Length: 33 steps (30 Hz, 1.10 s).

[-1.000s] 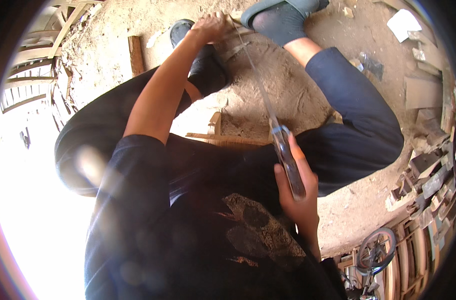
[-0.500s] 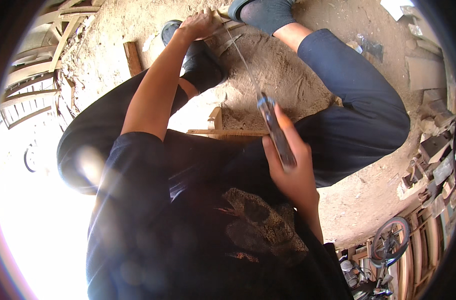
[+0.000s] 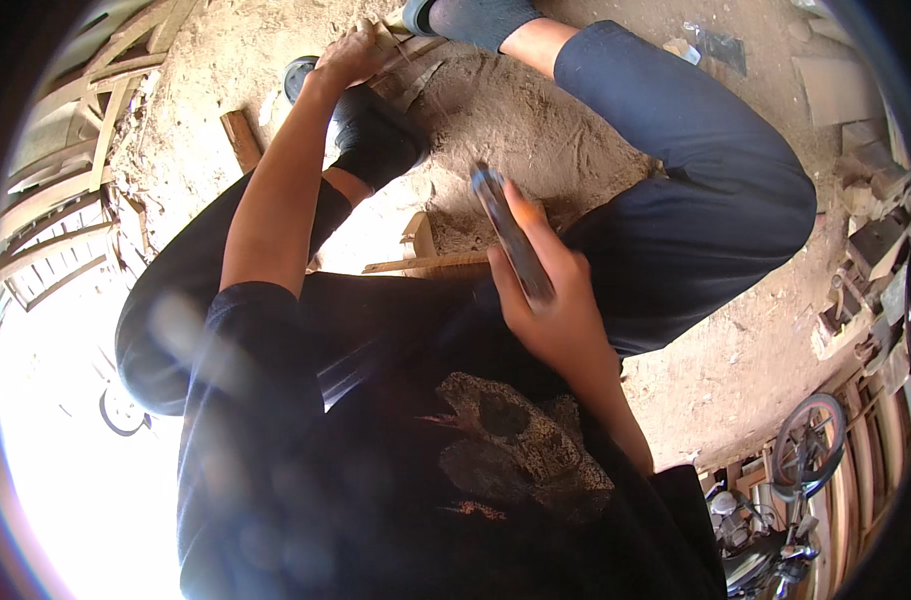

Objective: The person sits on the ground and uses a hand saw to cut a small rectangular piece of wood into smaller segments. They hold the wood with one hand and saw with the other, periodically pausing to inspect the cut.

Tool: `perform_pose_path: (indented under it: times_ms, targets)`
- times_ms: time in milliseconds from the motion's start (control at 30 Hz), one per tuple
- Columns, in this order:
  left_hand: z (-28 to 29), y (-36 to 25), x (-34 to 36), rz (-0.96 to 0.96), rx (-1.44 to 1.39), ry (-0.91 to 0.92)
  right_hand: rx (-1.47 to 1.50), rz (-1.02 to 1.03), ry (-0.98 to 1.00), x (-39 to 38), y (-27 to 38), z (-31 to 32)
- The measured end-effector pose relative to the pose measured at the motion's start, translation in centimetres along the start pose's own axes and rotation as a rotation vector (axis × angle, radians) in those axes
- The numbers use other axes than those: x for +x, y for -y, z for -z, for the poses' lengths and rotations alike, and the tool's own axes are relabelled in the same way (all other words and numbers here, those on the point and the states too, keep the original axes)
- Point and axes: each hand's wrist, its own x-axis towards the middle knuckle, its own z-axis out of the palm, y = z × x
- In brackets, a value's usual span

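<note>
My right hand (image 3: 551,270) is closed around the dark handle of a hand saw (image 3: 514,238) with a blue collar at its front. The handle points forward and slightly left, above the ground between my legs. Its blade is smeared and can hardly be made out. Farther ahead, my left hand (image 3: 351,58) presses down with curled fingers on a piece of wood (image 3: 416,48) lying on the ground by my feet. My right shoe (image 3: 418,16) rests against the far end of this wood. The left fingertips are partly hidden.
A plank (image 3: 426,265) and a small wood block (image 3: 417,235) lie close before my lap. Another block (image 3: 241,140) lies left of my left leg. Wood scraps (image 3: 876,245) are piled on the right, and a motorcycle (image 3: 776,530) stands at the lower right.
The saw handle in my right hand has moved a little forward, away from my body. My left hand stays on the wood. The whole view has shifted slightly.
</note>
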Motion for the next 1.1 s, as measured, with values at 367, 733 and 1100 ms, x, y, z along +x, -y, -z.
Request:
perform_pose_path:
  times_ms: [367,733,1100]
  targets:
    - [0.2,0.0,0.5,0.091,-0.092,0.11,0.037,0.097,-0.053,1.1,-0.9,-0.9]
    - [-0.1,0.5,0.4,-0.002,-0.067,0.02,0.094,0.006,-0.006,-0.2,-0.7,-0.9]
    - [-1.0,2.1,0.9,-0.012,0.007,0.062,0.079,-0.072,0.025,-1.7,0.0,0.5]
